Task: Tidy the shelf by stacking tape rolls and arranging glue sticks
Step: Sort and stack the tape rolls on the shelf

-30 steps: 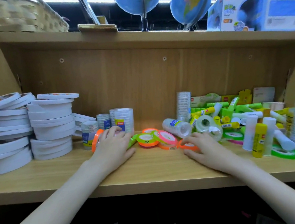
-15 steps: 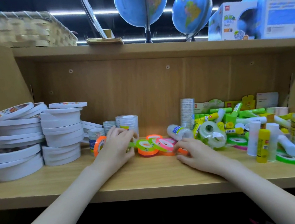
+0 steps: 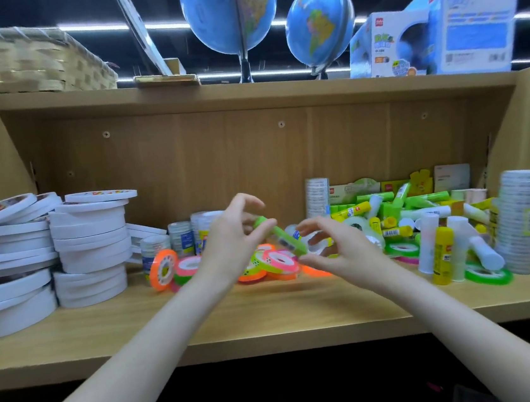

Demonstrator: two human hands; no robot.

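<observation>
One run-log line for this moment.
left hand: pinches green glue stick | right hand: open, empty, beside stick | neon tape rolls: loose on shelf

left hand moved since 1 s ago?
Yes. The left hand has lifted off the shelf board and shifted right, away from the white tape stacks. It now pinches a green glue stick in the air.

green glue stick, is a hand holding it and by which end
Yes. The left hand pinches the green glue stick at its upper end, thumb and fingers closed there. The right hand is spread beside its lower end; contact cannot be told.
</observation>
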